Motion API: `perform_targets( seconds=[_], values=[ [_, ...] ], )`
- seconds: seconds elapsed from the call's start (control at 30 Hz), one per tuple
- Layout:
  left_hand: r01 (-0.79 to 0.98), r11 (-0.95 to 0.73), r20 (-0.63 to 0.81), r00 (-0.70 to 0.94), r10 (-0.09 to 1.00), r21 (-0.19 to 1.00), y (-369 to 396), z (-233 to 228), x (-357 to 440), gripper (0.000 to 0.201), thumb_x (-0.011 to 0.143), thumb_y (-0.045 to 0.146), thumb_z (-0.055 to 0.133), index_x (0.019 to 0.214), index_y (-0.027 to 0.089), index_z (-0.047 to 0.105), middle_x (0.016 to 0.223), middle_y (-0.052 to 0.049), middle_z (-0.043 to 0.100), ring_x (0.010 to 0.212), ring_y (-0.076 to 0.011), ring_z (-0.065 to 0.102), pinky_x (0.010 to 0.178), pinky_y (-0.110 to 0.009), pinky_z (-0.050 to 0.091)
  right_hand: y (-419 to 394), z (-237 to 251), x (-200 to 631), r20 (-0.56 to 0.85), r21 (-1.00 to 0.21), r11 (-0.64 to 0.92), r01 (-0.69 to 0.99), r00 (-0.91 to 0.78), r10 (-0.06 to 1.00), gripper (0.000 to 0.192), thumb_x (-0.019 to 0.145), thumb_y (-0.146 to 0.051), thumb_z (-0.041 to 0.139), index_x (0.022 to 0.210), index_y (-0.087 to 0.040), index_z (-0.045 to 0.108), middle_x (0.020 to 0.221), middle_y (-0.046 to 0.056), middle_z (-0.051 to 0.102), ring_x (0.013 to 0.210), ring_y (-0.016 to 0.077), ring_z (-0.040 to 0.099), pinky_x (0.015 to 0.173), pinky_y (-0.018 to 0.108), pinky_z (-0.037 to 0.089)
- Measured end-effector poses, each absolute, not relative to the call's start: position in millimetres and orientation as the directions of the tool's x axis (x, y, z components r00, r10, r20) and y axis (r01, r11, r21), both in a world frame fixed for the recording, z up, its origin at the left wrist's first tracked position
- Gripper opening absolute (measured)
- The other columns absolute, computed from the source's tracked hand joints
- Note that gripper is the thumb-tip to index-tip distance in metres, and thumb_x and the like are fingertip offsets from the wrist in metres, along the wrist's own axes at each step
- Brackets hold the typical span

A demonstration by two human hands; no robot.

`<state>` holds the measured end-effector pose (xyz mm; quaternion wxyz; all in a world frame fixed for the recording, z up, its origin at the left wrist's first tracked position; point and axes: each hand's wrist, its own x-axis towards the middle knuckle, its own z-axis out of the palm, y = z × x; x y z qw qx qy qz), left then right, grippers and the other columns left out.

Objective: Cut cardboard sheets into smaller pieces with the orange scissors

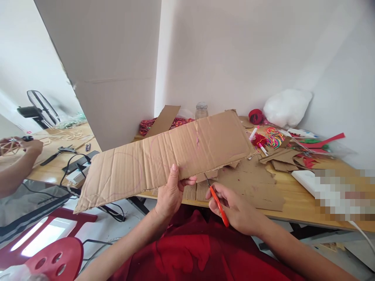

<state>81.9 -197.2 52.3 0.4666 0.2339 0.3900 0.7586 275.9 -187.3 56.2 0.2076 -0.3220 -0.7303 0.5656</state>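
A long piece of corrugated cardboard point(187, 148) is held up in front of me, tilted with its right end higher. Faint round pen outlines and a short slit-like mark show on its face. My left hand point(171, 193) grips its lower edge, thumb in front and fingers behind. Just below that edge, my right hand point(231, 207) holds orange-handled scissors point(218, 205). Their dark blades point up and left, close to the cardboard's lower edge; whether they touch it I cannot tell.
On the wooden table point(334, 199) lie cardboard scraps point(258, 191), colourful cords point(275, 137), red yarn point(256, 116), a white stuffing bag point(287, 107) and a glass jar point(201, 111). Left are a co-worker's hand point(33, 148), pliers point(63, 151), a fan point(42, 107) and a red chair point(55, 253).
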Motion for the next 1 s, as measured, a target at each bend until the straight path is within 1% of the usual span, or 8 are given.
perform_targets(
  seconds=[0.13, 0.27, 0.4, 0.53, 0.67, 0.77, 0.87, 1.0],
  values=[
    [-0.551, -0.213, -0.059, -0.435, 0.898, 0.807, -199, 55, 83, 0.047, 0.067, 0.051, 0.087, 0.086, 0.014, 0.063, 0.067, 0.001, 0.07, 0.055, -0.0151, 0.071, 0.056, -0.022, 0.057, -185, 56, 273, -0.007, -0.965, 0.183, 0.188, -0.715, 0.699, 0.038, 0.096, -0.056, 0.056, 0.089, -0.019, 0.051, 0.075, -0.004, 0.047, 0.065, 0.0114, 0.037, 0.058, 0.024, 0.033],
    [-0.539, -0.199, -0.053, -0.415, 0.909, 0.818, -202, 56, 85, 0.05, 0.066, 0.047, 0.088, 0.095, 0.013, 0.064, 0.08, -0.002, 0.074, 0.058, -0.0155, 0.072, 0.052, -0.023, 0.056, -182, 57, 268, 0.056, -0.978, 0.181, 0.107, -0.7, 0.712, 0.047, 0.092, -0.065, 0.056, 0.083, -0.019, 0.05, 0.073, -0.004, 0.045, 0.064, 0.0116, 0.036, 0.057, 0.025, 0.031],
    [-0.536, -0.189, -0.05, -0.399, 0.916, 0.822, -203, 56, 87, 0.052, 0.066, 0.048, 0.087, 0.097, 0.012, 0.065, 0.088, -0.005, 0.076, 0.06, -0.0165, 0.072, 0.053, -0.025, 0.057, -181, 57, 263, 0.046, -0.988, 0.136, 0.078, -0.683, 0.729, 0.049, 0.091, -0.067, 0.058, 0.08, -0.021, 0.047, 0.068, -0.005, 0.042, 0.06, 0.011, 0.033, 0.054, 0.025, 0.027],
    [-0.519, -0.154, -0.061, -0.373, 0.926, 0.841, -203, 53, 87, 0.052, 0.067, 0.051, 0.085, 0.092, 0.01, 0.067, 0.081, -0.007, 0.075, 0.063, -0.019, 0.073, 0.057, -0.028, 0.058, -180, 51, 262, 0.059, -0.985, 0.154, 0.084, -0.67, 0.74, 0.05, 0.091, -0.068, 0.056, 0.078, -0.02, 0.049, 0.065, -0.005, 0.043, 0.058, 0.0112, 0.035, 0.054, 0.025, 0.028],
    [-0.45, -0.118, -0.069, -0.379, 0.923, 0.885, -205, 46, 84, 0.045, 0.074, 0.055, 0.079, 0.085, 0.012, 0.068, 0.07, -0.004, 0.073, 0.061, -0.0171, 0.072, 0.061, -0.026, 0.056, -181, 40, 263, 0.059, -0.986, 0.144, 0.079, -0.647, 0.76, 0.051, 0.093, -0.07, 0.051, 0.079, -0.021, 0.048, 0.063, -0.005, 0.044, 0.056, 0.0111, 0.037, 0.052, 0.025, 0.028],
    [-0.408, -0.064, -0.09, -0.348, 0.933, 0.911, -206, 42, 82, 0.046, 0.078, 0.058, 0.075, 0.083, 0.013, 0.071, 0.066, -0.005, 0.073, 0.063, -0.0161, 0.071, 0.068, -0.025, 0.054, -183, 36, 262, 0.058, -0.988, 0.133, 0.081, -0.603, 0.796, 0.05, 0.092, -0.07, 0.052, 0.078, -0.022, 0.047, 0.061, -0.005, 0.043, 0.054, 0.0111, 0.038, 0.05, 0.024, 0.028],
    [-0.419, -0.076, -0.079, -0.34, 0.937, 0.905, -205, 42, 82, 0.043, 0.075, 0.057, 0.077, 0.08, 0.015, 0.072, 0.066, -0.003, 0.073, 0.061, -0.0145, 0.069, 0.068, -0.025, 0.053, -187, 37, 259, 0.037, -0.986, 0.12, 0.117, -0.551, 0.834, 0.05, 0.092, -0.066, 0.057, 0.073, -0.022, 0.045, 0.057, -0.007, 0.039, 0.05, 0.0096, 0.034, 0.048, 0.024, 0.027],
    [-0.416, -0.058, -0.087, -0.322, 0.943, 0.908, -205, 41, 84, 0.038, 0.074, 0.053, 0.081, 0.078, 0.016, 0.073, 0.064, -0.001, 0.071, 0.06, -0.0124, 0.066, 0.065, -0.023, 0.05, -192, 40, 256, 0.037, -0.996, 0.071, 0.046, -0.528, 0.849, 0.051, 0.09, -0.066, 0.06, 0.07, -0.022, 0.043, 0.054, -0.007, 0.039, 0.047, 0.0087, 0.033, 0.046, 0.023, 0.026]
  ],
)
